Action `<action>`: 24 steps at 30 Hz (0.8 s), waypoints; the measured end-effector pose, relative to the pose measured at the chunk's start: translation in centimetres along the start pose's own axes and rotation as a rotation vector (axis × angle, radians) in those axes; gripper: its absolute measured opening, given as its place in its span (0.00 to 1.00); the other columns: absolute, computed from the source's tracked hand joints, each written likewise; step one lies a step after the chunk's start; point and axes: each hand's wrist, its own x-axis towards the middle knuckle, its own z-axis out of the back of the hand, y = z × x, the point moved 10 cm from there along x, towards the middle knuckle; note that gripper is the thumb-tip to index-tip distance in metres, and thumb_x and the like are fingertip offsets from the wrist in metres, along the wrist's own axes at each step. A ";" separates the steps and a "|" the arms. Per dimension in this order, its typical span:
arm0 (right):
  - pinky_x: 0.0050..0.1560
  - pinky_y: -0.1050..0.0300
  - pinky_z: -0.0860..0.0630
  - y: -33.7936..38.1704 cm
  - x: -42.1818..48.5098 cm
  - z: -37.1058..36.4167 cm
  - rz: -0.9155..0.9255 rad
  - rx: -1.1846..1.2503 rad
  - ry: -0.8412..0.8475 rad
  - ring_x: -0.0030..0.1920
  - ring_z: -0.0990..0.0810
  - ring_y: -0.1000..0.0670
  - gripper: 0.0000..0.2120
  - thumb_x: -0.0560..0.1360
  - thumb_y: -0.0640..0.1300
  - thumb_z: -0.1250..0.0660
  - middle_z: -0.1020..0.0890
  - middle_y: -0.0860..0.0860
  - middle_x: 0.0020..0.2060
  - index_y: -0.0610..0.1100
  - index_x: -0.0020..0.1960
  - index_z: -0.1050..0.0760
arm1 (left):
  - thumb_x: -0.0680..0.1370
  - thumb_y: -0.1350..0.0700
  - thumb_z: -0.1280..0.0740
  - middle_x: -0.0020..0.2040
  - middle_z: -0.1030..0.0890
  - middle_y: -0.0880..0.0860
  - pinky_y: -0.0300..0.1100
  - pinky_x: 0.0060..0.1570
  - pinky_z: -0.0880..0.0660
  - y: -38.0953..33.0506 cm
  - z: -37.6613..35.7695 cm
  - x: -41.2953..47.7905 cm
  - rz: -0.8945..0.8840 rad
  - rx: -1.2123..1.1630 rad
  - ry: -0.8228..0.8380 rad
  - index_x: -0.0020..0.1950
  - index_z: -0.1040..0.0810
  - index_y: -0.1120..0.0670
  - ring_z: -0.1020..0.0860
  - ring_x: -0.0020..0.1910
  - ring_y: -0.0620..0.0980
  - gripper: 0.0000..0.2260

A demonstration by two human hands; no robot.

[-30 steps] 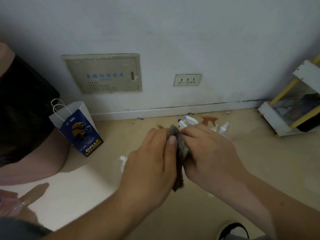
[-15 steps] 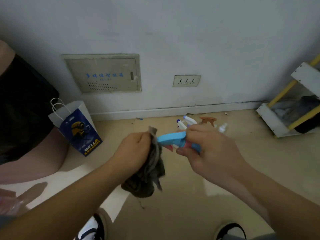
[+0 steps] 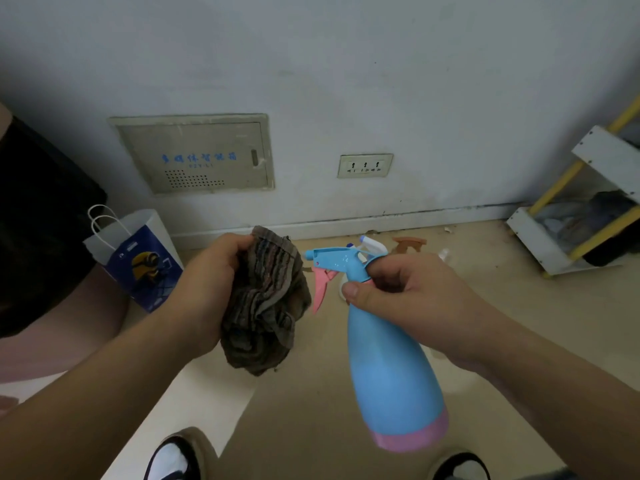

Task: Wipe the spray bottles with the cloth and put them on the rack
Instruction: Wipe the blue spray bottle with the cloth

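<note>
Right hand is clamped round the neck of the blue spray bottle, fingers curled under the trigger head. The bottle is held in the air, roughly upright, pink base down, nozzle pointing left. Half a second ago only its head showed; now the whole body is in view. Left hand grips the bunched striped cloth, just beside the nozzle tip. A second ago both hands were pressed together; now they are apart. Other spray bottles lie by the wall. Rack is well apart, far right.
</note>
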 end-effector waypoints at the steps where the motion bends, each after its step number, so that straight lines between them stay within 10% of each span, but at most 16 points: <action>1: 0.33 0.67 0.32 -0.2 0.1 0.0 -0.010 0.008 -0.002 0.32 0.27 0.55 0.14 0.77 0.49 0.25 0.25 0.51 0.31 0.38 0.40 0.18 | 0.79 0.49 0.38 0.55 0.14 0.62 0.54 0.57 0.20 -0.2 -0.1 -0.1 -0.010 -0.006 -0.008 0.55 0.14 0.59 0.15 0.54 0.63 0.18; 12: 0.28 0.67 0.38 -0.4 0.3 0.3 -0.028 -0.108 -0.041 0.28 0.35 0.56 0.22 0.77 0.50 0.25 0.33 0.54 0.26 0.41 0.31 0.29 | 0.82 0.53 0.41 0.45 0.13 0.57 0.50 0.47 0.20 -2.6 -1.2 -1.8 -0.189 -0.004 -0.077 0.45 0.15 0.52 0.15 0.45 0.57 0.15; 18: 0.39 0.55 0.30 -1.0 0.5 -0.9 -0.062 0.002 0.046 0.35 0.26 0.51 0.17 0.74 0.51 0.24 0.24 0.44 0.34 0.37 0.42 0.21 | 0.83 0.52 0.46 0.72 0.25 0.46 0.42 0.68 0.29 -6.5 -6.7 -8.8 -1.147 0.778 0.178 0.75 0.27 0.51 0.28 0.71 0.43 0.21; 24: 0.36 0.45 0.27 0.5 0.6 -1.0 0.105 -0.230 0.015 0.35 0.26 0.50 0.03 0.72 0.33 0.31 0.20 0.36 0.37 0.39 0.41 0.23 | 0.81 0.37 0.47 0.74 0.34 0.36 0.50 0.56 0.21 -2.4 -8.8 -4.9 -1.032 1.193 0.265 0.78 0.42 0.33 0.23 0.65 0.47 0.24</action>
